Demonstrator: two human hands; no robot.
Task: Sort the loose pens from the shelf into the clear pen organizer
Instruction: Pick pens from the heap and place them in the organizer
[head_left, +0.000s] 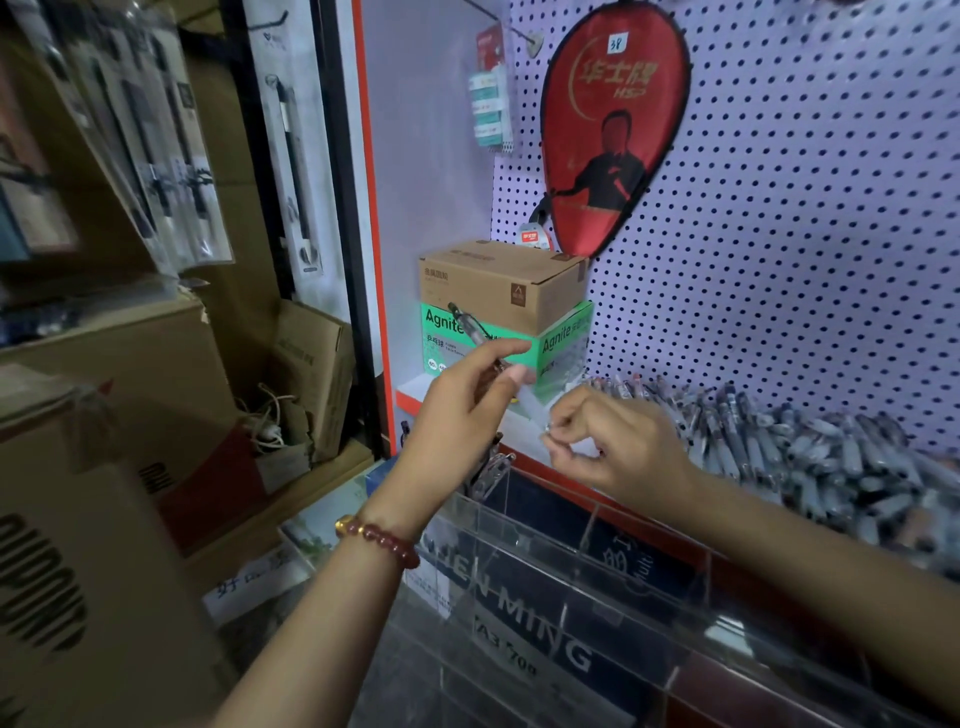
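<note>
My left hand (465, 402) pinches a pen (470, 327) between thumb and fingers, its tip pointing up and left in front of the green box. Just to its right, my right hand (613, 441) has curled fingers pinching something small and pale; what it is I cannot tell. A big heap of loose pens (810, 447) lies on the shelf at the right, beyond my right hand. Below both hands stands the clear pen organizer (587, 551) with its dividers; a few pens (488, 473) stand in its far left compartment.
A green Agnite box (563, 340) with a brown carton (504, 283) on top stands on the shelf's left end. A red racket cover (613, 124) hangs on the pegboard. Cardboard boxes (104, 519) fill the left side.
</note>
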